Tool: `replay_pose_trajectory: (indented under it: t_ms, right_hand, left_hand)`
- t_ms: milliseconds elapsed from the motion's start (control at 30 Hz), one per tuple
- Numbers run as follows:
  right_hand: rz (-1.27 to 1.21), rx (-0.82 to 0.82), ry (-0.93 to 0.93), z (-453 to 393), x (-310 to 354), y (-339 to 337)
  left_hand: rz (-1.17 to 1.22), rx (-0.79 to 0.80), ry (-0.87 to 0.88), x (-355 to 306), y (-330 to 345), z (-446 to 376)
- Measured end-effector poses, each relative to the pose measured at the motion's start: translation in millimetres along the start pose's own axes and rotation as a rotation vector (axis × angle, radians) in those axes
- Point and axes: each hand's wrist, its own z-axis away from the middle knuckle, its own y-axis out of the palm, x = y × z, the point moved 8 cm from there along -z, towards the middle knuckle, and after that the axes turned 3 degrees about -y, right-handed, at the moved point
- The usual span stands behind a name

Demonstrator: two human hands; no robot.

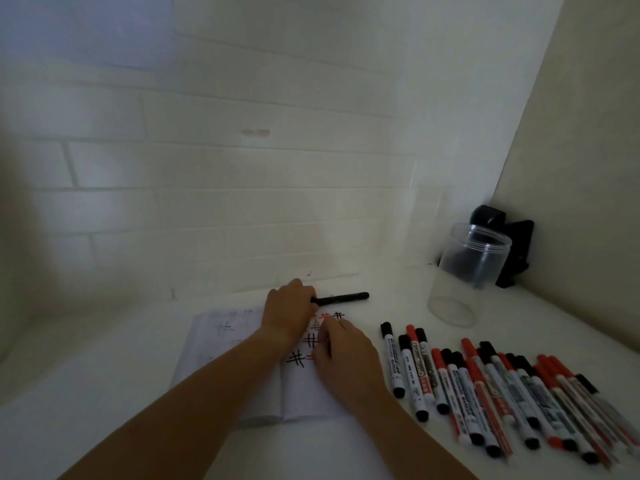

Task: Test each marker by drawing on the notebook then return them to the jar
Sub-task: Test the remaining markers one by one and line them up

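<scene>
Desk (104,393): white surface, set vs. white brick-pattern wall at rear, plain panel at right. Dim light.
Notebook (249,372): open, lies flat near desk centre, nearer the front edge than the wall. Right page carries black and red hash marks (297,358); faint marks on left page.
Left hand (289,306): palm down over notebook's far edge, fingers curled around one end of black marker. Forearm crosses the left page.
Black marker (341,297): lies approx. level, parallel to rear wall, just beyond notebook's far edge; left end hidden in left hand, right end free. Cannot tell if it rests on desk or is lifted.
Right hand (343,358): on right page, fingers bent, tips near the hash marks. Something small poss. pinched at fingertips; too blurred to confirm, so grasp cannot be told.
Loose markers (485,386): many, black-capped and red-capped, white barrels, laid side by side in a rough row on desk right of notebook, running toward front-right corner. Some overlap.
Jar (464,271): clear plastic, lid off, stands toward rear-right corner, beyond the marker row. No markers visible inside.
Black object (516,251): behind jar, against right panel; type cannot be told.
</scene>
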Motion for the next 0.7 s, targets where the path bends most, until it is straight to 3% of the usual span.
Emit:
replay_pose_trajectory:
  t_ms: [133, 300, 467, 700]
  right_hand:
    - [-0.029, -0.094, 0.029, -1.3, 0.0, -7.5]
    - [0.197, -0.297, -0.029, -0.9, 11.3, -27.2]
    - [0.233, -0.235, -0.137, 2.0, 17.9, -14.9]
    - [0.216, -0.135, -0.195, 8.0, 28.7, -11.1]
  left_hand:
    - [0.053, -0.134, 0.003, 6.7, -17.8, 5.1]
    - [0.075, -0.143, 0.171, 11.2, -39.5, 27.5]
    - [0.140, -0.116, 0.368, 5.6, -49.1, 61.2]
    - [0.182, -0.109, 0.311, 11.4, -55.3, 91.9]
